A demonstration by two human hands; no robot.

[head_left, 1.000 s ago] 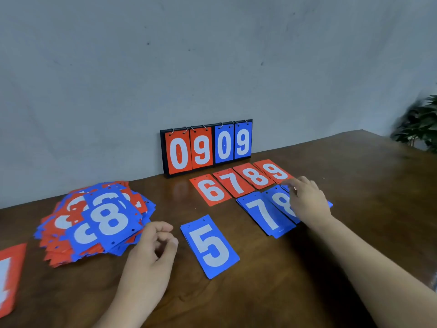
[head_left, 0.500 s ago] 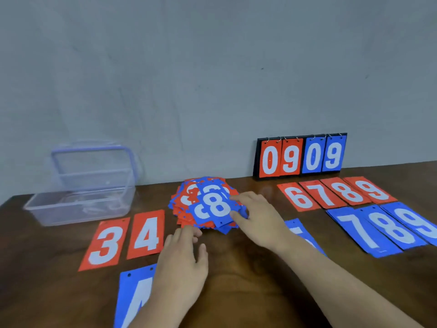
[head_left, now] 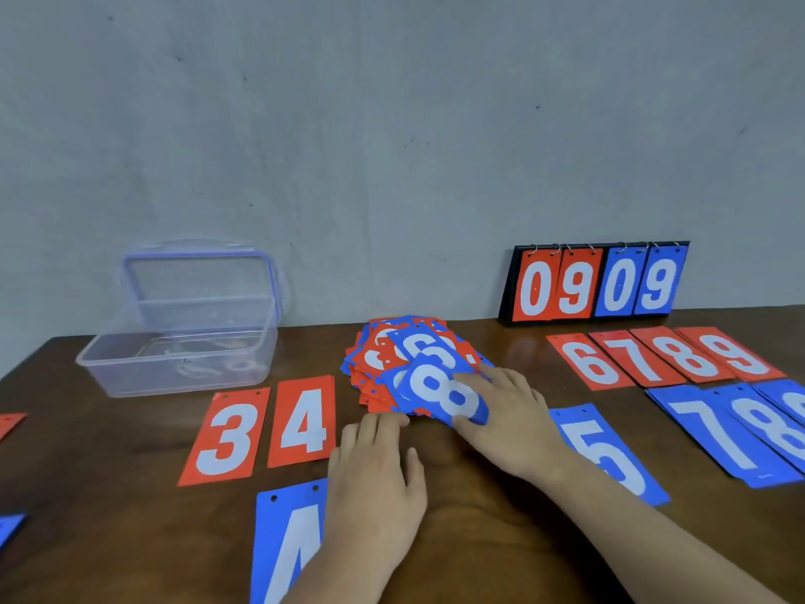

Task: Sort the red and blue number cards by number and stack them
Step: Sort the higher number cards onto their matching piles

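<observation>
A loose pile of red and blue number cards [head_left: 392, 355] lies mid-table. My right hand [head_left: 509, 418] pinches the blue 8 card [head_left: 440, 392] on top of the pile, thumb under its near edge and fingers on its right side. Just below the pile, my left hand [head_left: 377, 470] rests flat on the table with fingers straight. Laid out flat are red 3 [head_left: 226, 435], red 4 [head_left: 302, 422], blue 4 [head_left: 287, 547], blue 5 [head_left: 610, 451], red 6 [head_left: 588, 361], red 7 [head_left: 636, 357], red 8 [head_left: 684, 353], red 9 [head_left: 732, 353], blue 7 [head_left: 714, 433] and blue 8 [head_left: 775, 429].
A clear plastic box [head_left: 183, 342] with its lid leaning behind stands at the back left. A flip scoreboard [head_left: 596, 283] reading 0909 stands against the wall. Card corners [head_left: 11, 425] show at the left edge. The brown table [head_left: 479, 538] is bare between my arms.
The view swung left, bringing the box and the 3 and 4 cards into sight. My right hand left the blue 8 and 9 stacks, moved to the pile and took the top blue 8.
</observation>
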